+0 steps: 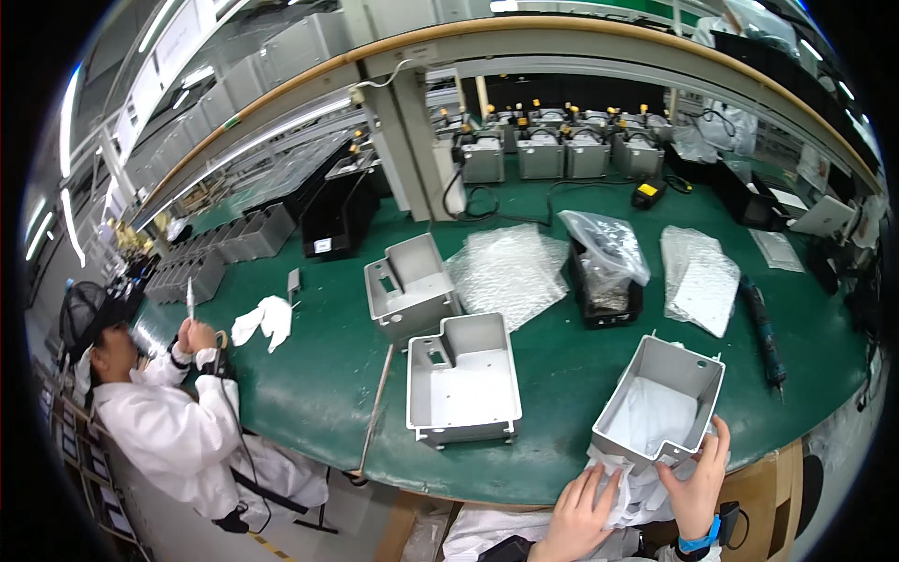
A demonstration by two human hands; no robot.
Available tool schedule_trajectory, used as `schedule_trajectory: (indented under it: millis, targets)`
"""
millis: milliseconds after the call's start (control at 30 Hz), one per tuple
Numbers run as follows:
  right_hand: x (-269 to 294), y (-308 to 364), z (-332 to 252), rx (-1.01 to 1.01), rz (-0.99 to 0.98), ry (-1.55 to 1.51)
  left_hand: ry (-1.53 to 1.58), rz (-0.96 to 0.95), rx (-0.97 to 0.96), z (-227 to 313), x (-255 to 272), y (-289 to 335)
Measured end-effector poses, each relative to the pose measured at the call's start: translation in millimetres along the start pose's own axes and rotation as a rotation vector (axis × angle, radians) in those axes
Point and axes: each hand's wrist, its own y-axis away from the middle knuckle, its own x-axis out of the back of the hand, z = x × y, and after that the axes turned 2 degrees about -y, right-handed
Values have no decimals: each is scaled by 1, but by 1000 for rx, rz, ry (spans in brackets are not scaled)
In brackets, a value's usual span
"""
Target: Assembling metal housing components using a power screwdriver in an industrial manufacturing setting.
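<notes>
A grey metal box (622, 397) with an open top stands near the front edge of the bench, with white wrapping inside it. My right hand (695, 482) grips its near right corner, thumb on the near wall and fingers along the right side. Just left of it, my left hand (582, 513) is closed on a white cloth (618, 482) held against the near wall. Part of the cloth hangs between my hands. Two similar grey boxes, one nearer (464, 379) and one farther back (408, 290), sit to the left.
Bubble wrap sheets (510, 272) lie mid-bench; more wrap (698, 281) is at right. Between them stands a black bin (609, 314) holding plastic bags. An electric screwdriver (763, 328) lies at far right. A co-worker (169, 421) sits at left, near a white cloth (265, 323).
</notes>
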Motion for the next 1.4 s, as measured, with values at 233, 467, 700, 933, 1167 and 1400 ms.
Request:
schedule_trajectory:
  millis: [233,467,700,933,1167,1400]
  targets:
    - [27,-23,1,376,-60,-57,-125,105,5,1,-5,4]
    - [36,-26,15,331,-38,-74,-229,91,-129,-6,-4,7]
    - [41,-29,22,226,24,-300,476,-77,202,-20,37,21]
    - [33,-36,34,220,188,-173,53,81,-190,-33,43,37]
    - [29,-30,45,151,97,-145,17,-24,-190,-20,34,20]
    - [64,14,-3,744,-244,-560,23,-47,-168,-23,35,18]
